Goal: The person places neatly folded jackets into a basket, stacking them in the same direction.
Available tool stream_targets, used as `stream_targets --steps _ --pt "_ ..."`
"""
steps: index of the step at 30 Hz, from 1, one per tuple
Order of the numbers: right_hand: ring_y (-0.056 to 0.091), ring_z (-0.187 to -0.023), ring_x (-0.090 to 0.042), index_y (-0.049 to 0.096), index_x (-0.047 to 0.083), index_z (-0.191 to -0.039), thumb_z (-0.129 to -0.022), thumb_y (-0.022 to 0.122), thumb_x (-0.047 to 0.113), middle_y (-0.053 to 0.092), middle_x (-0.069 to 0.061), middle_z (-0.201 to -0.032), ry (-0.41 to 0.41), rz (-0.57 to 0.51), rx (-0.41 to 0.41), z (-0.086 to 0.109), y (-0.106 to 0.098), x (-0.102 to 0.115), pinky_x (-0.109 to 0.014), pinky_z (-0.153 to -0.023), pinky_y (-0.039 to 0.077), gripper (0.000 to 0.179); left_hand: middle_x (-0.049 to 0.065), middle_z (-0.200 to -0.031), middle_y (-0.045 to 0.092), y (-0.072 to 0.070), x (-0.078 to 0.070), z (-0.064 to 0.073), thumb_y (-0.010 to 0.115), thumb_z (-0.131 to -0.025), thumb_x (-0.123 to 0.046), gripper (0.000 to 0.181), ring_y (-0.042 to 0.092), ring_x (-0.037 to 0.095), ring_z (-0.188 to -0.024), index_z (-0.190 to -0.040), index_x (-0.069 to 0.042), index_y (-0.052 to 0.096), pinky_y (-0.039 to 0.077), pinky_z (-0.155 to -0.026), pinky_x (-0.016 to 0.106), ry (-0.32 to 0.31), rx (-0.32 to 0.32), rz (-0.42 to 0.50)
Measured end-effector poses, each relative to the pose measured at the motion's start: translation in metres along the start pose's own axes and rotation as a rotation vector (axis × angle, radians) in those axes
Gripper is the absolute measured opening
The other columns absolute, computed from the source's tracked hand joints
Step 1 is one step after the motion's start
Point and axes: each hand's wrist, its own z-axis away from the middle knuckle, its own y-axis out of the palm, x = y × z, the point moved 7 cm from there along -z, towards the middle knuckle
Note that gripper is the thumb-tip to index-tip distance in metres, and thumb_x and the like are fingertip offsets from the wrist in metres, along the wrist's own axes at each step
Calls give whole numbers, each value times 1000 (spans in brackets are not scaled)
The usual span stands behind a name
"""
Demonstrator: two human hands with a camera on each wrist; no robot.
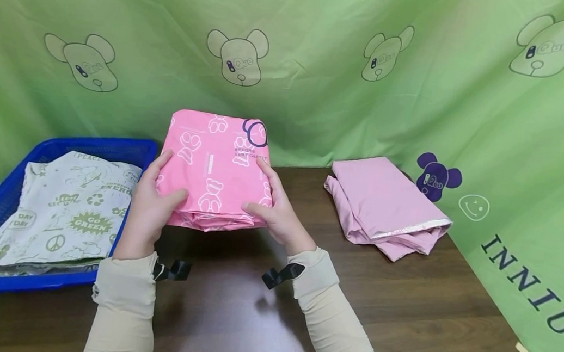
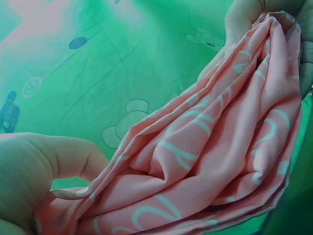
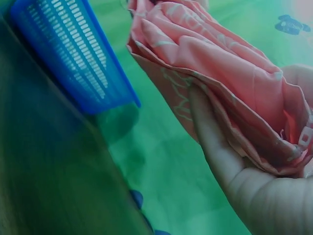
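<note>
A folded bright pink cloth (image 1: 214, 166) with white bear prints is held up over the table between both hands. My left hand (image 1: 149, 205) grips its left edge, thumb on the front face. At the right edge my right hand (image 1: 281, 211) holds it the same way, the thumb near the lower corner. Layered, rumpled folds of the pink cloth (image 2: 210, 142) show from its lower side in the left wrist view. In the right wrist view, the right hand (image 3: 244, 186) has its fingers around the end of the folded bundle.
A blue plastic basket (image 1: 43, 145) at the left holds folded white cloth with green prints (image 1: 70, 210). To the right, a folded pale pink cloth (image 1: 388, 202) lies on the brown wooden table (image 1: 400, 309). A green printed curtain (image 1: 309, 74) hangs behind and along the right side.
</note>
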Motion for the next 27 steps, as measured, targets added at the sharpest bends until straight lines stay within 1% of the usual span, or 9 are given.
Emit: stream_targets --steps 4,8,12,15,18,21,24,27 --pt "62 -101 -22 24 30 -161 -86 58 -15 31 -16 -149 -3 -18 -8 -1 7 -3 -29 -83 58 94 6 -162 27 -7 -7 3 60 -86 8 87 42 26 -117 -161 -24 31 50 -78 16 16 11 -25" --pt "62 -100 -22 25 31 -160 -86 60 -13 33 -16 -148 6 -7 0 -5 14 -6 -29 -83 58 92 11 -160 30 -17 -9 5 60 -87 8 87 44 25 -113 -161 -26 30 52 -74 15 7 8 -30" --pt "61 -102 -23 25 34 -159 -87 61 -11 30 -16 -150 30 14 22 -10 24 -10 -30 -85 58 92 12 -159 31 -30 -10 6 60 -87 9 87 45 23 -111 -160 -29 32 54 -72 15 5 -25 -24" --pt "59 -106 -26 26 37 -158 -88 63 -7 26 -13 -153 44 40 39 -13 33 -11 -31 -87 57 91 13 -160 30 -42 -9 4 61 -86 10 88 45 21 -111 -159 -31 35 55 -70 15 0 -53 -16" --pt "56 -111 -27 26 37 -158 -89 63 -6 22 -9 -156 48 55 59 -18 43 -13 -30 -89 56 90 11 -161 27 -53 -8 3 61 -86 12 88 45 18 -110 -157 -34 37 56 -69 16 -21 -73 39" --pt "52 -113 -25 24 35 -159 -89 62 -8 20 -8 -158 49 48 89 -21 55 -14 -28 -89 54 91 11 -159 26 -65 -7 5 61 -86 14 88 47 18 -106 -156 -35 40 58 -66 20 -39 -83 128" --pt "52 -110 -26 22 34 -160 -88 57 -12 24 -11 -154 64 -4 135 -24 67 -17 -30 -86 55 92 11 -155 27 -79 -6 7 61 -86 16 87 48 18 -103 -155 -34 43 58 -62 22 -38 -94 197" --pt "54 -106 -28 22 34 -160 -87 51 -15 30 -13 -148 84 -72 178 -26 80 -19 -34 -81 59 93 11 -150 30 -93 -7 8 62 -86 18 86 49 17 -100 -154 -32 45 58 -59 23 -18 -105 227"
